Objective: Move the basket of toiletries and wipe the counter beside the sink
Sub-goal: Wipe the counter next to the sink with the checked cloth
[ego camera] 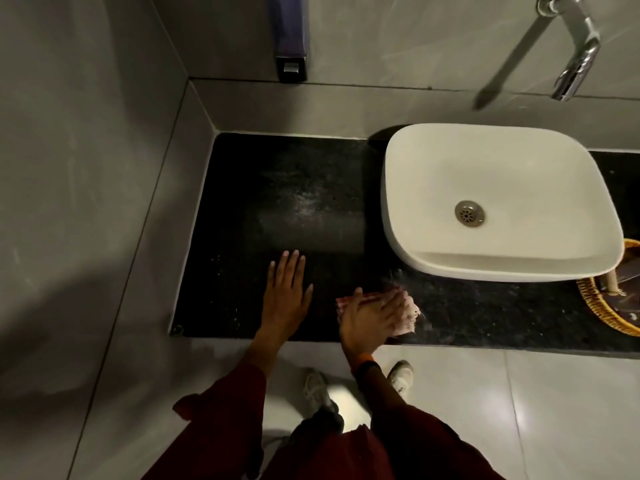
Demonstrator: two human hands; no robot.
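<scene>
The black stone counter (294,188) lies left of a white basin sink (498,202). My left hand (285,292) rests flat on the counter near its front edge, fingers spread, holding nothing. My right hand (374,315) presses a pink-and-white cloth (407,315) onto the counter just in front of the sink's near left corner; the cloth is blurred. The woven basket (601,306) sits at the right frame edge, on the counter to the right of the sink, partly hidden behind it. Its contents are mostly cut off.
A chrome tap (575,64) juts from the wall above the sink. A dark wall dispenser (292,39) hangs above the counter's back edge. Grey tiled walls enclose the counter at left and rear. My shoes (400,377) stand on the pale floor tiles below.
</scene>
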